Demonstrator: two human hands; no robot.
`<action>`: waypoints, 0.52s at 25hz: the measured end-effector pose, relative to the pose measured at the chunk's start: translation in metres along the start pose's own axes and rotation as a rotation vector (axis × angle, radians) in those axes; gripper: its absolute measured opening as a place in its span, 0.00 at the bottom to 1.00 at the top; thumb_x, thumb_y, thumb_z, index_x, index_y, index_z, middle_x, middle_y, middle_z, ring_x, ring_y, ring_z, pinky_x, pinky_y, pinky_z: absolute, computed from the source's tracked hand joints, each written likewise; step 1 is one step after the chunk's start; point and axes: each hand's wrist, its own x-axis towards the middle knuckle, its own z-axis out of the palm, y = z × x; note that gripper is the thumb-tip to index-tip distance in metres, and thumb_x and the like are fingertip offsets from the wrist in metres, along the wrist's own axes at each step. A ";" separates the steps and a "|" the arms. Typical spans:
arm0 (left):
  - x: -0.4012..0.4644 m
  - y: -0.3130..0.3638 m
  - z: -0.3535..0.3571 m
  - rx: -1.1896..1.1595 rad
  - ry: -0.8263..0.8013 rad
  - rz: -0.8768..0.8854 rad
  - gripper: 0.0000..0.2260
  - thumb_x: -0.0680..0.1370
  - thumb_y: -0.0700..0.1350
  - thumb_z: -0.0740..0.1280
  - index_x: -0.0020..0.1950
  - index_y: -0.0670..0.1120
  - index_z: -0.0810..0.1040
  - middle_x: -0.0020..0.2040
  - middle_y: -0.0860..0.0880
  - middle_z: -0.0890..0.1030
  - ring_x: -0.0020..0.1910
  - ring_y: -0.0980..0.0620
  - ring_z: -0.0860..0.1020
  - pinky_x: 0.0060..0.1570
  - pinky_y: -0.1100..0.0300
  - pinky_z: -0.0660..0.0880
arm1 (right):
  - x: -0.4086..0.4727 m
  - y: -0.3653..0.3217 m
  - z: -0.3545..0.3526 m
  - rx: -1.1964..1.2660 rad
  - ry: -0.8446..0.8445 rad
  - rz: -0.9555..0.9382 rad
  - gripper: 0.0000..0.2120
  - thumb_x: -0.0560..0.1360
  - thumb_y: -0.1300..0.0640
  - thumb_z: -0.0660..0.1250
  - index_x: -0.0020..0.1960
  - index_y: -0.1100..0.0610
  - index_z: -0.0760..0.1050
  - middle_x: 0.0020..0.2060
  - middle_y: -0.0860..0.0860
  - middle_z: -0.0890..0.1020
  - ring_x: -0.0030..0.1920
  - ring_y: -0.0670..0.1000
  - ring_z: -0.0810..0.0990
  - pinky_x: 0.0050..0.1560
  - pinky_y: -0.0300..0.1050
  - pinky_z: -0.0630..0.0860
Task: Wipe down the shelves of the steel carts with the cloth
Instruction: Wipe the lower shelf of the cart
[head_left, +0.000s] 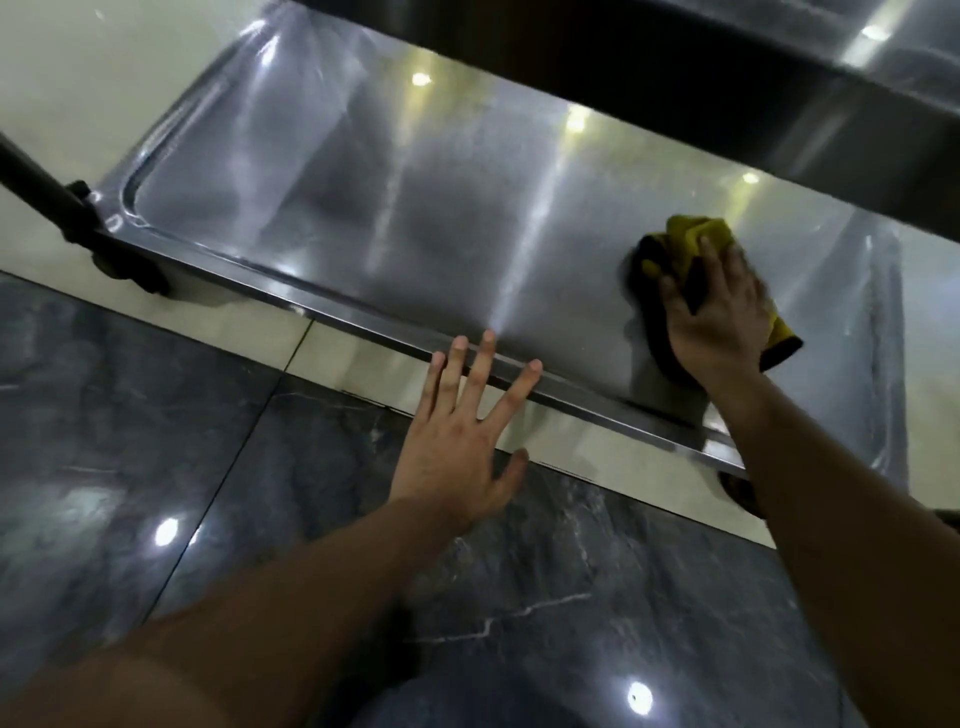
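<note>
One cloth (691, 260), soft and light, bunches easily; best pressed flat from above. Right hand (717, 317) presses it onto the shelf (415, 208) with fingers slightly curled; left hand (462, 431), fingers splayed, holds nothing

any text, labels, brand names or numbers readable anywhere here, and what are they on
None: no word, label, brand or number shows on the steel shelf, the yellow cloth, the upper shelf or the floor tiles.
The bright spots on the steel are light reflections, not print.
</note>
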 end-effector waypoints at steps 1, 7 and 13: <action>0.001 -0.001 0.000 -0.001 0.003 -0.001 0.38 0.80 0.63 0.59 0.82 0.58 0.40 0.82 0.41 0.37 0.81 0.38 0.37 0.79 0.38 0.44 | 0.003 -0.025 0.012 -0.006 -0.008 -0.062 0.37 0.76 0.32 0.51 0.81 0.48 0.57 0.81 0.54 0.58 0.81 0.55 0.55 0.81 0.55 0.48; -0.004 -0.003 -0.008 -0.008 -0.080 0.010 0.37 0.80 0.64 0.53 0.81 0.58 0.33 0.81 0.41 0.31 0.80 0.39 0.32 0.79 0.39 0.42 | 0.021 -0.089 0.032 -0.010 -0.152 -0.524 0.31 0.81 0.35 0.56 0.81 0.42 0.56 0.82 0.50 0.57 0.81 0.52 0.54 0.81 0.51 0.47; -0.005 -0.007 -0.020 -0.081 -0.149 0.041 0.37 0.79 0.65 0.53 0.82 0.57 0.37 0.81 0.42 0.33 0.80 0.43 0.31 0.79 0.44 0.36 | -0.021 -0.149 0.060 -0.015 -0.171 -0.758 0.32 0.80 0.32 0.51 0.81 0.39 0.52 0.82 0.46 0.54 0.82 0.48 0.51 0.81 0.49 0.46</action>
